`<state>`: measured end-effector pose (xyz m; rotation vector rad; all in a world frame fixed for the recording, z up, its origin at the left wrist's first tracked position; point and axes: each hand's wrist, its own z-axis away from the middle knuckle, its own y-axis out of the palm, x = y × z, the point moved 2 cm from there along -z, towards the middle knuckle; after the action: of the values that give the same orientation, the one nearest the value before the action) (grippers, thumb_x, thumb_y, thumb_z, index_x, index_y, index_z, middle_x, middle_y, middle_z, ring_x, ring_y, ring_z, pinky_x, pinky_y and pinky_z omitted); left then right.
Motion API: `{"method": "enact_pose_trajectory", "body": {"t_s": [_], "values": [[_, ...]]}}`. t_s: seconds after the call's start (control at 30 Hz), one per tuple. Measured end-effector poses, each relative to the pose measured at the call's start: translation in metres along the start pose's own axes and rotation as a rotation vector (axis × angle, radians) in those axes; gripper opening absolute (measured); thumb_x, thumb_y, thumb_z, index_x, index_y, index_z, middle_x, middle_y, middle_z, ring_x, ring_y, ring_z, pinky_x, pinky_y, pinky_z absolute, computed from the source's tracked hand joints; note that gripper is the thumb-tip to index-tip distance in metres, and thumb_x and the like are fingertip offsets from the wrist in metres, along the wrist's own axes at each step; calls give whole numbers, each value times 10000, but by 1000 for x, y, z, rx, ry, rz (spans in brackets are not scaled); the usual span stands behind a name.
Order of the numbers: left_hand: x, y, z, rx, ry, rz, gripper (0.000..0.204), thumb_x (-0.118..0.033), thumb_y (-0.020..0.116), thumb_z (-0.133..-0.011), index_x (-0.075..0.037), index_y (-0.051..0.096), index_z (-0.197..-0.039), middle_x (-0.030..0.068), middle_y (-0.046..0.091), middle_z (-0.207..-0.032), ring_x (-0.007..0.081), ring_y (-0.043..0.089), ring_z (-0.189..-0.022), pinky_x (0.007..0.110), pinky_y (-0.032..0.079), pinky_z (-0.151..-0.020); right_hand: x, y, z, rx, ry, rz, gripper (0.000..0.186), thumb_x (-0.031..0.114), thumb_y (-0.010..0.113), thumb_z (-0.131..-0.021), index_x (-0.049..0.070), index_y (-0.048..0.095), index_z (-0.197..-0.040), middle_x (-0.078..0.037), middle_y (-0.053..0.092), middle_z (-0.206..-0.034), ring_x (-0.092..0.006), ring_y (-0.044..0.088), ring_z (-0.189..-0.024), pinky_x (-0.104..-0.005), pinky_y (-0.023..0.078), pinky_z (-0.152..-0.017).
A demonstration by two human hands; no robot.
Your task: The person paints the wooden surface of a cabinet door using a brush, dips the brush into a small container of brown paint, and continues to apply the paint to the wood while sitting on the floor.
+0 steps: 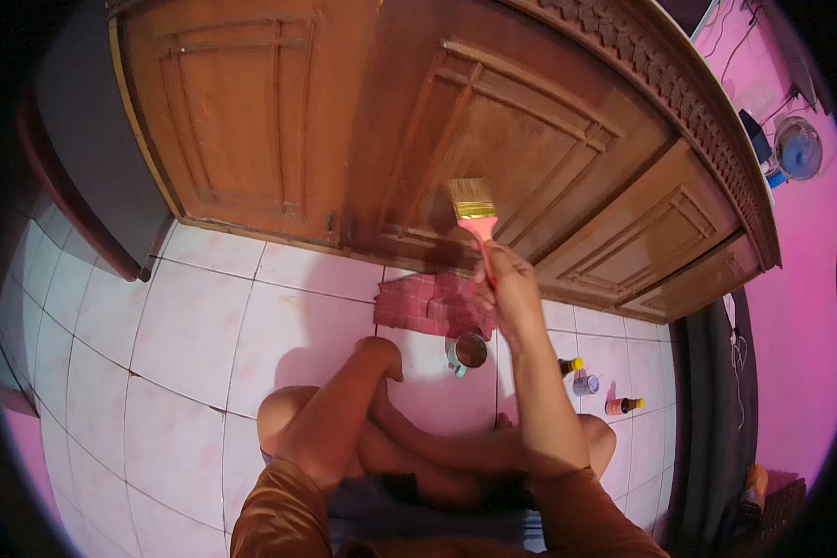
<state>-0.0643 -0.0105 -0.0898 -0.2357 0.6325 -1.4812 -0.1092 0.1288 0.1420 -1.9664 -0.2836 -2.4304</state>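
Observation:
My right hand (507,284) is closed around the pink handle of a flat paintbrush (477,219). Pale bristles below a gold ferrule point up at the middle panel of a brown wooden cabinet door (521,139); I cannot tell whether they touch it. Bent at the wrist, my left hand (381,356) hangs above my crossed legs, its fingers mostly hidden. Between my hands a light teal mug (458,366) holds dark brown liquid. Just behind it a red checked cloth (409,305) lies crumpled on the tiles, against the cabinet's foot.
Right of my forearm are two small dark bottles with yellow caps, one near (623,406) and one farther (575,365), with a small bluish jar (586,383) between them. A dark grey panel with a reddish edge (74,186) stands at left. A fan (798,152) sits far right.

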Motion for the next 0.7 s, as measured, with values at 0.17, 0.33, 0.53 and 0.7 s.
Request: {"method": "enact_pose_trajectory", "body": {"t_s": [0.17,0.33,0.53,0.7], "values": [[-4,-5,13,-34,14,-40,555,-499,704,-761,-160,678,-1200,69,653,-1239,265,610,-1153,415,472,-971,-6,-83,30,-155,-148,546,262,220,583,-968,40,660,-1142,8,574,-740,-64,476,-552,-230,380,-484],[2,-6,20,-13,36,-40,534,-495,676,-773,-115,700,-1147,102,671,-1193,275,633,-1099,382,494,-939,-34,-131,65,-99,-341,852,240,174,603,-948,26,629,-1136,-41,565,-629,-91,434,-552,-259,373,-516],[1,-11,27,25,34,0,537,-515,659,-785,-84,713,-1100,114,704,-1098,278,670,-991,377,514,-883,-42,-136,74,78,-280,1249,139,97,647,-856,58,714,-971,-137,704,-899,-284,678,-754,-370,537,-723],[-1,-14,31,50,6,22,558,-525,661,-802,-40,710,-1073,124,720,-1009,266,690,-895,371,533,-832,-62,-133,57,158,-364,1428,170,210,658,-851,81,725,-939,-153,703,-837,-331,678,-759,-427,541,-723]]}}
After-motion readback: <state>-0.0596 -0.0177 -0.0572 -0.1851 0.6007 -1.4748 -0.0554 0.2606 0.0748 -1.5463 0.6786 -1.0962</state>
